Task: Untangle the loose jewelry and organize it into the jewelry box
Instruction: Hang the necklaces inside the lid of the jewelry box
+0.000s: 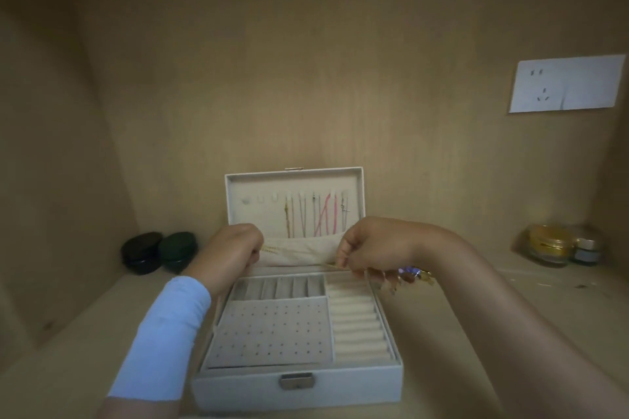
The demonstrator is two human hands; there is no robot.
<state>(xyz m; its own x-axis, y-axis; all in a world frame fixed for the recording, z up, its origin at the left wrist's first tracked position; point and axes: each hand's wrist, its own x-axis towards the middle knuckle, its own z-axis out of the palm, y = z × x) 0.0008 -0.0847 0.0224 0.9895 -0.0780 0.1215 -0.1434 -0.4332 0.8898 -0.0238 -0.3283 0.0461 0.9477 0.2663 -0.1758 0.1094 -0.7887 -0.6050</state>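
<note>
Jewelry box (357, 388) sits open on the desk (510, 333), latch side nearest the camera. Tray, near to far: perforated earring panel (269, 333), ring rolls (357, 320) to its right, a row of small compartments (282, 287) behind; all look unfilled. Both hands are over the tray's far edge. Left hand (235, 252), pale blue sleeve, is fisted round one end of a thin gold chain (270, 249). Right hand (371, 248) pinches a gold strand at thumb and forefinger, and a glinting cluster of gold and purple pieces (420, 275) hangs under its lower fingers. The span between the hands is too faint to confirm as one chain. Risks, judged: pulling the hands apart could tighten any knot or snap a fine link; the cluster, apparently only loosely held, could slip and drop into the ring rolls or onto the desk; slack chain could snag the lid pocket (299, 253) just behind. Lid (294, 172) stands upright, with gold, grey and pink necklaces (323, 218) on hooks, their tails tucked into the pocket; three left hooks are bare. Farther back: two dark round cases (160, 252) at left, glass jars (549, 245) at right, wall socket (565, 83).
</note>
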